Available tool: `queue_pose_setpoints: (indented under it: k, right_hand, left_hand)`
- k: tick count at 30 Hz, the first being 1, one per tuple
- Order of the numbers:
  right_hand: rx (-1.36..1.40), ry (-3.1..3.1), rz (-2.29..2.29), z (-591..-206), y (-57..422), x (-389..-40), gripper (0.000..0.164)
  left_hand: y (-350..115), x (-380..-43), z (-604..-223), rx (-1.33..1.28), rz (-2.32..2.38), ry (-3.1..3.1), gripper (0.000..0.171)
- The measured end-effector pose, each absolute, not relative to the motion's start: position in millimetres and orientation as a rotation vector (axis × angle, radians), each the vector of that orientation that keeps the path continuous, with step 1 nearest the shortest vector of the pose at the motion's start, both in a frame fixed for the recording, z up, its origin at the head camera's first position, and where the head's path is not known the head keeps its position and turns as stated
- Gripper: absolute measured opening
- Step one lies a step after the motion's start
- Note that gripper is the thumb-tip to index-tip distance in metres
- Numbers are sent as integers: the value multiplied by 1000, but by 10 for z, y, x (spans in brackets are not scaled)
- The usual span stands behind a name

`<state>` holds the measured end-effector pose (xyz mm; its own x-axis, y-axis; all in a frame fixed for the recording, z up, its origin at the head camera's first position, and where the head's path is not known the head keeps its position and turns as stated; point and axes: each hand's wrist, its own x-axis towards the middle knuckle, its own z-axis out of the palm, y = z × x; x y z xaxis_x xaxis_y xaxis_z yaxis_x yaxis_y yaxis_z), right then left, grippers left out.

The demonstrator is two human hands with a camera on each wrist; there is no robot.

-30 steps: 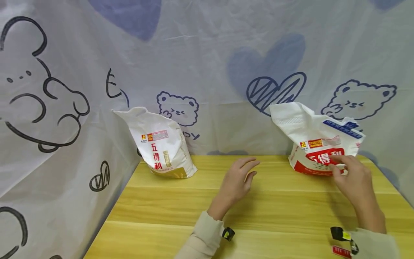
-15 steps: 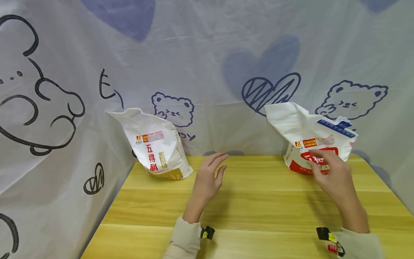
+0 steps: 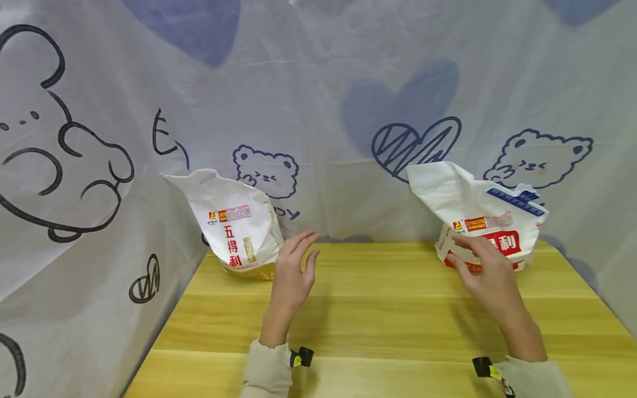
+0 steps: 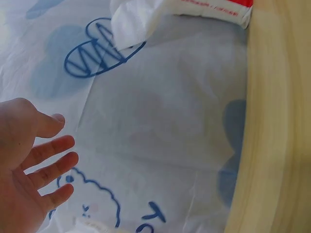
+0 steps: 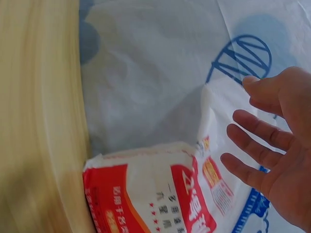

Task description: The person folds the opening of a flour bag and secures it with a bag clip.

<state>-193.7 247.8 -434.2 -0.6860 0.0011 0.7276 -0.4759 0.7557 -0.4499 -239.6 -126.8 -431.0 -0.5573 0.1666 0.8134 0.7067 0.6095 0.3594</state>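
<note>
A white flour bag with red Chinese lettering and a gold base [image 3: 234,221] stands at the back left of the table, its top leaning left. My left hand [image 3: 292,271] is at its lower right side, overlapping it in the head view, fingers relaxed and holding nothing. At the back right stands a second white flour bag with a red band [image 3: 478,215], a blue clip [image 3: 517,201] across its folded top. My right hand [image 3: 487,271] is in front of that bag, covering part of its print. Its fingers [image 5: 257,145] are spread and grip nothing in the right wrist view.
The wooden table [image 3: 378,309] reaches back to a white cloth [image 3: 318,110] printed with hearts and bears, which also hangs along the left side. Wrist camera straps [image 3: 301,357] are worn at both cuffs.
Both hands have moved left across the table, the left from the middle to the left bag, the right across the front of the right bag. The bags stay in place.
</note>
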Motion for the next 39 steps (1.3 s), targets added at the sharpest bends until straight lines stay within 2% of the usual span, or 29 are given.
queue_pose_setpoints:
  k: [17,39]
  right_hand:
    - [479,-2218,839,-4438,2008,-2073,41]
    - [723,-2178,882,-4448,1162,-2347,39]
  left_hand:
    - [-1830,-2449,-4190,-473,-948,-1992,31]
    - [-2196,-2436,-4256,-306,-915,-2052,32]
